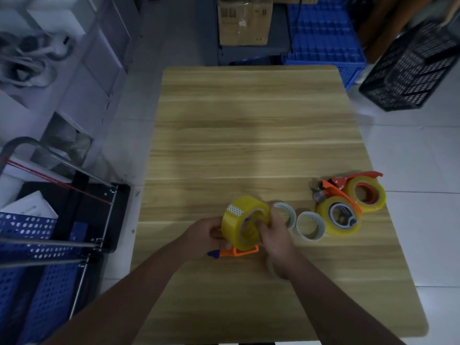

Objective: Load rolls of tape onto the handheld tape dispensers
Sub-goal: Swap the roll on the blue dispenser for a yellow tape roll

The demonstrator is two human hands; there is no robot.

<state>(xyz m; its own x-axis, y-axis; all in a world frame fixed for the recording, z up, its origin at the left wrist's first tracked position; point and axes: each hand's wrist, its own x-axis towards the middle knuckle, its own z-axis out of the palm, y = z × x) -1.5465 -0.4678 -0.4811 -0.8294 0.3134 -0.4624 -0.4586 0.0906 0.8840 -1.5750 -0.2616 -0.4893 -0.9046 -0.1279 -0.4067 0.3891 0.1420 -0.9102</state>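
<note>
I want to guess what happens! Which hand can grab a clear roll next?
Right, probably. The right hand, on the yellow roll, is just beside the clear rolls. The left hand holds the dispenser on the roll's far side, so it would have to cross over.

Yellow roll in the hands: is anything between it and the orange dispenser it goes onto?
Nothing visible does. The yellow roll, held by the right hand, sits directly against the orange dispenser that the left hand grips. Two pale rings lie on the table to its right, not between.
</note>
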